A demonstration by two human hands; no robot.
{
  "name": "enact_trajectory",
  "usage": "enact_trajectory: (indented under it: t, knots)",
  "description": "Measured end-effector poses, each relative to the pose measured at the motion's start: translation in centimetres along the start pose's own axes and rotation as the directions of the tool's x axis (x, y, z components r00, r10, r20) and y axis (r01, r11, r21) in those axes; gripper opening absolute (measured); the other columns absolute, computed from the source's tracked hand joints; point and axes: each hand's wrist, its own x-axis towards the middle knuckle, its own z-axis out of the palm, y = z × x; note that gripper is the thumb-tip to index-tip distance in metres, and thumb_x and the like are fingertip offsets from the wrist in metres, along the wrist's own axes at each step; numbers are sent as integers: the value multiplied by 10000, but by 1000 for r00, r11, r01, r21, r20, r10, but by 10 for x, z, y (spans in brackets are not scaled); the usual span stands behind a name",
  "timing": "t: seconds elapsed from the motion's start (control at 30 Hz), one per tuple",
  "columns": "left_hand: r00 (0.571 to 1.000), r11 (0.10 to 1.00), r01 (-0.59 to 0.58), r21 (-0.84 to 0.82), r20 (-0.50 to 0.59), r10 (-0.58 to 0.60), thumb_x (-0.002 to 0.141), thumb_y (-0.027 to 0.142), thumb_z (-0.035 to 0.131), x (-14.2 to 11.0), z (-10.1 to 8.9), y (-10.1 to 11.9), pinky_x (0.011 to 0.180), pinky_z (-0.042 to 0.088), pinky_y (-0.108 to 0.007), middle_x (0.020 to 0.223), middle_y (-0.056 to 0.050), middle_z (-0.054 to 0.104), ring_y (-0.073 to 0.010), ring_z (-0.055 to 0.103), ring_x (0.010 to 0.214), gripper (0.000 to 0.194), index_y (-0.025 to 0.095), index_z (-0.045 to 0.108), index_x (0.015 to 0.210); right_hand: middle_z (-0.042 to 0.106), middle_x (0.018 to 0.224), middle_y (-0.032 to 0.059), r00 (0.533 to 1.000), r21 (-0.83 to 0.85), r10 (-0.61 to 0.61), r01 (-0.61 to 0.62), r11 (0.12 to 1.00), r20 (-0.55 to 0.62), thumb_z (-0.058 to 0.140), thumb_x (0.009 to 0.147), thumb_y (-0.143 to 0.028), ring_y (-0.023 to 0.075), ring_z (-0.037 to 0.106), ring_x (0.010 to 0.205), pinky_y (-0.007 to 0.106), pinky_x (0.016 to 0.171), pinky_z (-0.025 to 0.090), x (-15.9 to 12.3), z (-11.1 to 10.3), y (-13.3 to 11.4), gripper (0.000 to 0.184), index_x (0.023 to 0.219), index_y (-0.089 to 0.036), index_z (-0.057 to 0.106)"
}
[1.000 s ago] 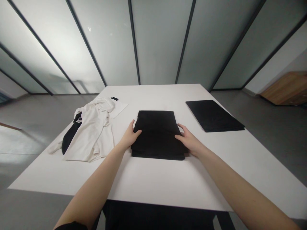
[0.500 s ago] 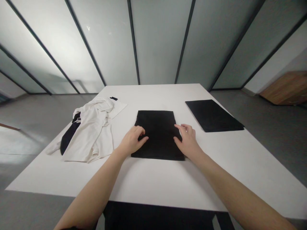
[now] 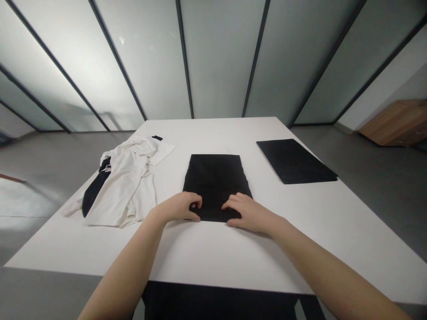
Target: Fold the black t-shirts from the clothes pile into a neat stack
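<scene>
Frosted glass walls (image 3: 218, 58), white table (image 3: 213, 253), left hand (image 3: 178, 207), right hand (image 3: 248, 213), fingers curled together on folded black cloth (image 3: 215, 182)

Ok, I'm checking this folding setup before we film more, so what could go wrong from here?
The left hand and right hand are curled on the near edge of the black folded garment, so uneven pulling could perhaps skew its layers. The crumpled white garment lies close on its left and might get dragged if the black one swings that way.

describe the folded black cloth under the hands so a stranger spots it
At the centre of the white table lies a folded black cloth. The left hand and right hand rest on its near edge; the black stack further right is untouched.
</scene>
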Motion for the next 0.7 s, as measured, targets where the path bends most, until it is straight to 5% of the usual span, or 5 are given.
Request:
enact_trajectory:
  t: [0.27, 0.47, 0.7]
  knots:
    - [998, 991, 68, -116, 22, -66, 770, 380, 811, -1, -6, -1, 632, 332, -298, 745, 28, 619, -167, 527, 684, 172, 248, 707, 808, 743, 1094, 76, 1000, 15, 4, -4, 1000, -12, 733, 987, -356, 282, 648, 1073, 407, 934, 506, 1, -3, 8, 177, 1116, -250, 792]
    - [990, 978, 131, -162, 72, -120, 811, 455, 792, -7, -15, 6, 640, 360, -290, 710, 18, 639, -161, 540, 668, 246, 231, 700, 768, 782, 1047, 47, 998, 5, 55, -55, 998, -3, 654, 1041, -402, 243, 696, 940, 357, 830, 497, -3, -10, 16, 208, 1053, -249, 795]
    - [996, 997, 76, -19, 41, -75, 774, 461, 836, -5, -7, 7, 609, 333, -290, 749, 26, 630, -149, 526, 663, 271, 229, 704, 821, 761, 1049, 42, 997, 3, 33, -33, 999, 69, 690, 1019, -452, 230, 689, 915, 336, 802, 488, -7, -18, 12, 227, 1073, -268, 812]
